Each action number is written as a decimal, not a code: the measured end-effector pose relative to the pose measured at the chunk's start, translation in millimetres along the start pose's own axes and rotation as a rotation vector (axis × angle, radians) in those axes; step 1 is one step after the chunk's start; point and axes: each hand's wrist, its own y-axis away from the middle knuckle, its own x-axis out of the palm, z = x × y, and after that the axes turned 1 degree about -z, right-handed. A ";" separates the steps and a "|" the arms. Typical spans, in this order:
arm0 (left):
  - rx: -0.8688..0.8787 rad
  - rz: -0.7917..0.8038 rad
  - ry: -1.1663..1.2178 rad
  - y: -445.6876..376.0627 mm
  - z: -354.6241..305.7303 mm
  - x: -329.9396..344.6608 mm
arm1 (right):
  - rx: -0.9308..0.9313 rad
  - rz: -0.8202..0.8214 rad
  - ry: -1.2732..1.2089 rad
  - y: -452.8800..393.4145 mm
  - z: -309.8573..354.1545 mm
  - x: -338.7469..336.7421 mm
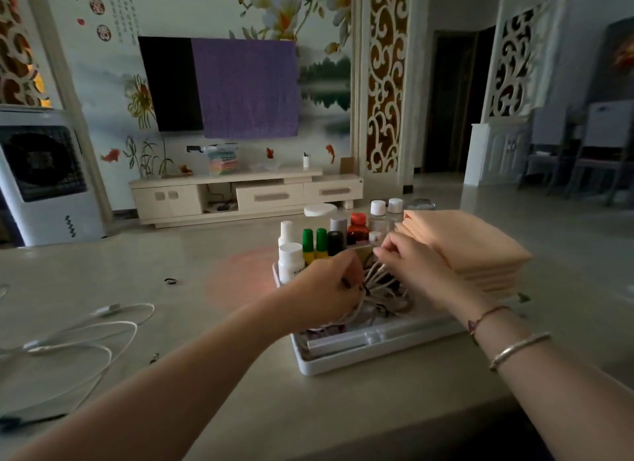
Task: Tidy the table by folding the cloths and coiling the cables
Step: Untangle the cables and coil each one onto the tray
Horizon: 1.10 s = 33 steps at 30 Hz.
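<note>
A white tray (343, 364) stands on the table in front of me. A coiled white cable (380, 282) lies over it, bound with a dark tie. My left hand (326, 289) grips the coil at its tied end. My right hand (408, 258) pinches the cable's loops from the right side. A stack of folded peach cloths (477, 244) sits to the right of the tray. On the table at the left lie loose white cables (89, 333), uncoiled.
Several bottles (308, 244) stand at the tray's far end. A small dark tie (170, 281) lies on the table (343, 419), and another small clip (154, 357) lies near the loose cables. A TV cabinet (240, 196) stands across the room.
</note>
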 end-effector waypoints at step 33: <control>-0.170 -0.332 0.095 100.6 93.0 -86.4 | -0.450 -0.003 -0.113 23.7 130.5 68.3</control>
